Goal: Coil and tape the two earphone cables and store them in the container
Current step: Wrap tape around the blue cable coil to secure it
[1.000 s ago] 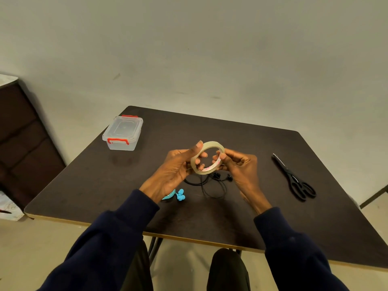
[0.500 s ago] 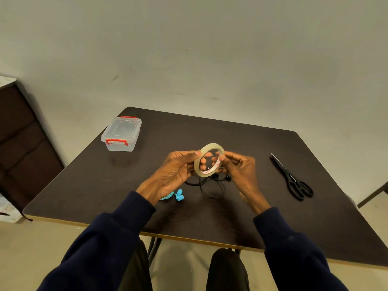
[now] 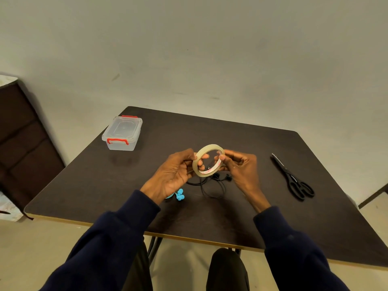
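A roll of clear tape (image 3: 202,153) is held upright above the middle of the dark table (image 3: 117,175). My left hand (image 3: 174,175) grips its left rim, fingers curled through the hole. My right hand (image 3: 241,166) pinches the right rim with thumb and fingertips. Under the hands lies a black earphone cable (image 3: 212,185), loosely looped, with its buds near my right hand. A blue earphone (image 3: 179,195) peeks out below my left wrist, mostly hidden. The clear container (image 3: 122,133) with red latches stands lidded at the table's far left.
Black scissors (image 3: 294,179) lie shut on the right side of the table. A dark cabinet (image 3: 21,139) stands left of the table. My knees show under the near table edge (image 3: 189,238).
Both hands have kept the tape roll and lifted it slightly. The fingers of both hands shifted along the rim, turning the roll a little.
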A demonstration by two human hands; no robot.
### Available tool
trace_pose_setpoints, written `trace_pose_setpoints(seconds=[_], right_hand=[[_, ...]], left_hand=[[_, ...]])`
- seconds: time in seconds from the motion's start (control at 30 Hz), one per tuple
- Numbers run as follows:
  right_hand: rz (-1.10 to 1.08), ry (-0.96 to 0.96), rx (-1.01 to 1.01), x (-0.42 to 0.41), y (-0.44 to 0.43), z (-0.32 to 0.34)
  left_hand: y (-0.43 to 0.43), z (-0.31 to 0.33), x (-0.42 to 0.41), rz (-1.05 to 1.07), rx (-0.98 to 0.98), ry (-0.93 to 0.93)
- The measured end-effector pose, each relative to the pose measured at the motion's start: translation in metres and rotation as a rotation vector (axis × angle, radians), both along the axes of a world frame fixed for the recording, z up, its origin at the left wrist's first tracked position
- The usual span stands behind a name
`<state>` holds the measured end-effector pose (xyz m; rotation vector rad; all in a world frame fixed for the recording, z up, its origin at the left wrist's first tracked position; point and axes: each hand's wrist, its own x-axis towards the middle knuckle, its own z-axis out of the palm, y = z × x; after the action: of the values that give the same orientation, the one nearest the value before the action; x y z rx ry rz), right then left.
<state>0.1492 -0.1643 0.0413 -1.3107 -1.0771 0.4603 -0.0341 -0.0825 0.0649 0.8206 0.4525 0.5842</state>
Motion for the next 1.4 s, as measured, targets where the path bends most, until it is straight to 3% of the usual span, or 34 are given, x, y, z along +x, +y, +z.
trace_pose_setpoints(seconds=[0.67,0.8,0.93,1.03,1.2,1.4], right_hand=[[-0.014,-0.032,-0.019,0.002,0.003,-0.006],[0.017,-0.140,-0.040,0.002,0.000,-0.004],[0.180,-0.231,-0.054,0.004,-0.004,0.003],[0.149,-0.330,-0.057,0.003,-0.002,0.008],[0.085,-0.340,-0.022,0.006,-0.003,0.006],[0.099,-0.385,0.002,0.004,-0.004,0.006]], left_hand=[[0.008,-0.007,0.002,-0.065,0.096,0.043],[0.013,-0.012,0.001,-0.046,0.280,0.073],[0.019,-0.016,0.002,-0.004,0.590,0.241],[0.020,-0.016,0.003,0.027,0.762,0.272],[0.019,-0.018,0.002,0.145,0.771,0.224],[0.020,-0.021,0.002,0.083,0.672,0.278]])
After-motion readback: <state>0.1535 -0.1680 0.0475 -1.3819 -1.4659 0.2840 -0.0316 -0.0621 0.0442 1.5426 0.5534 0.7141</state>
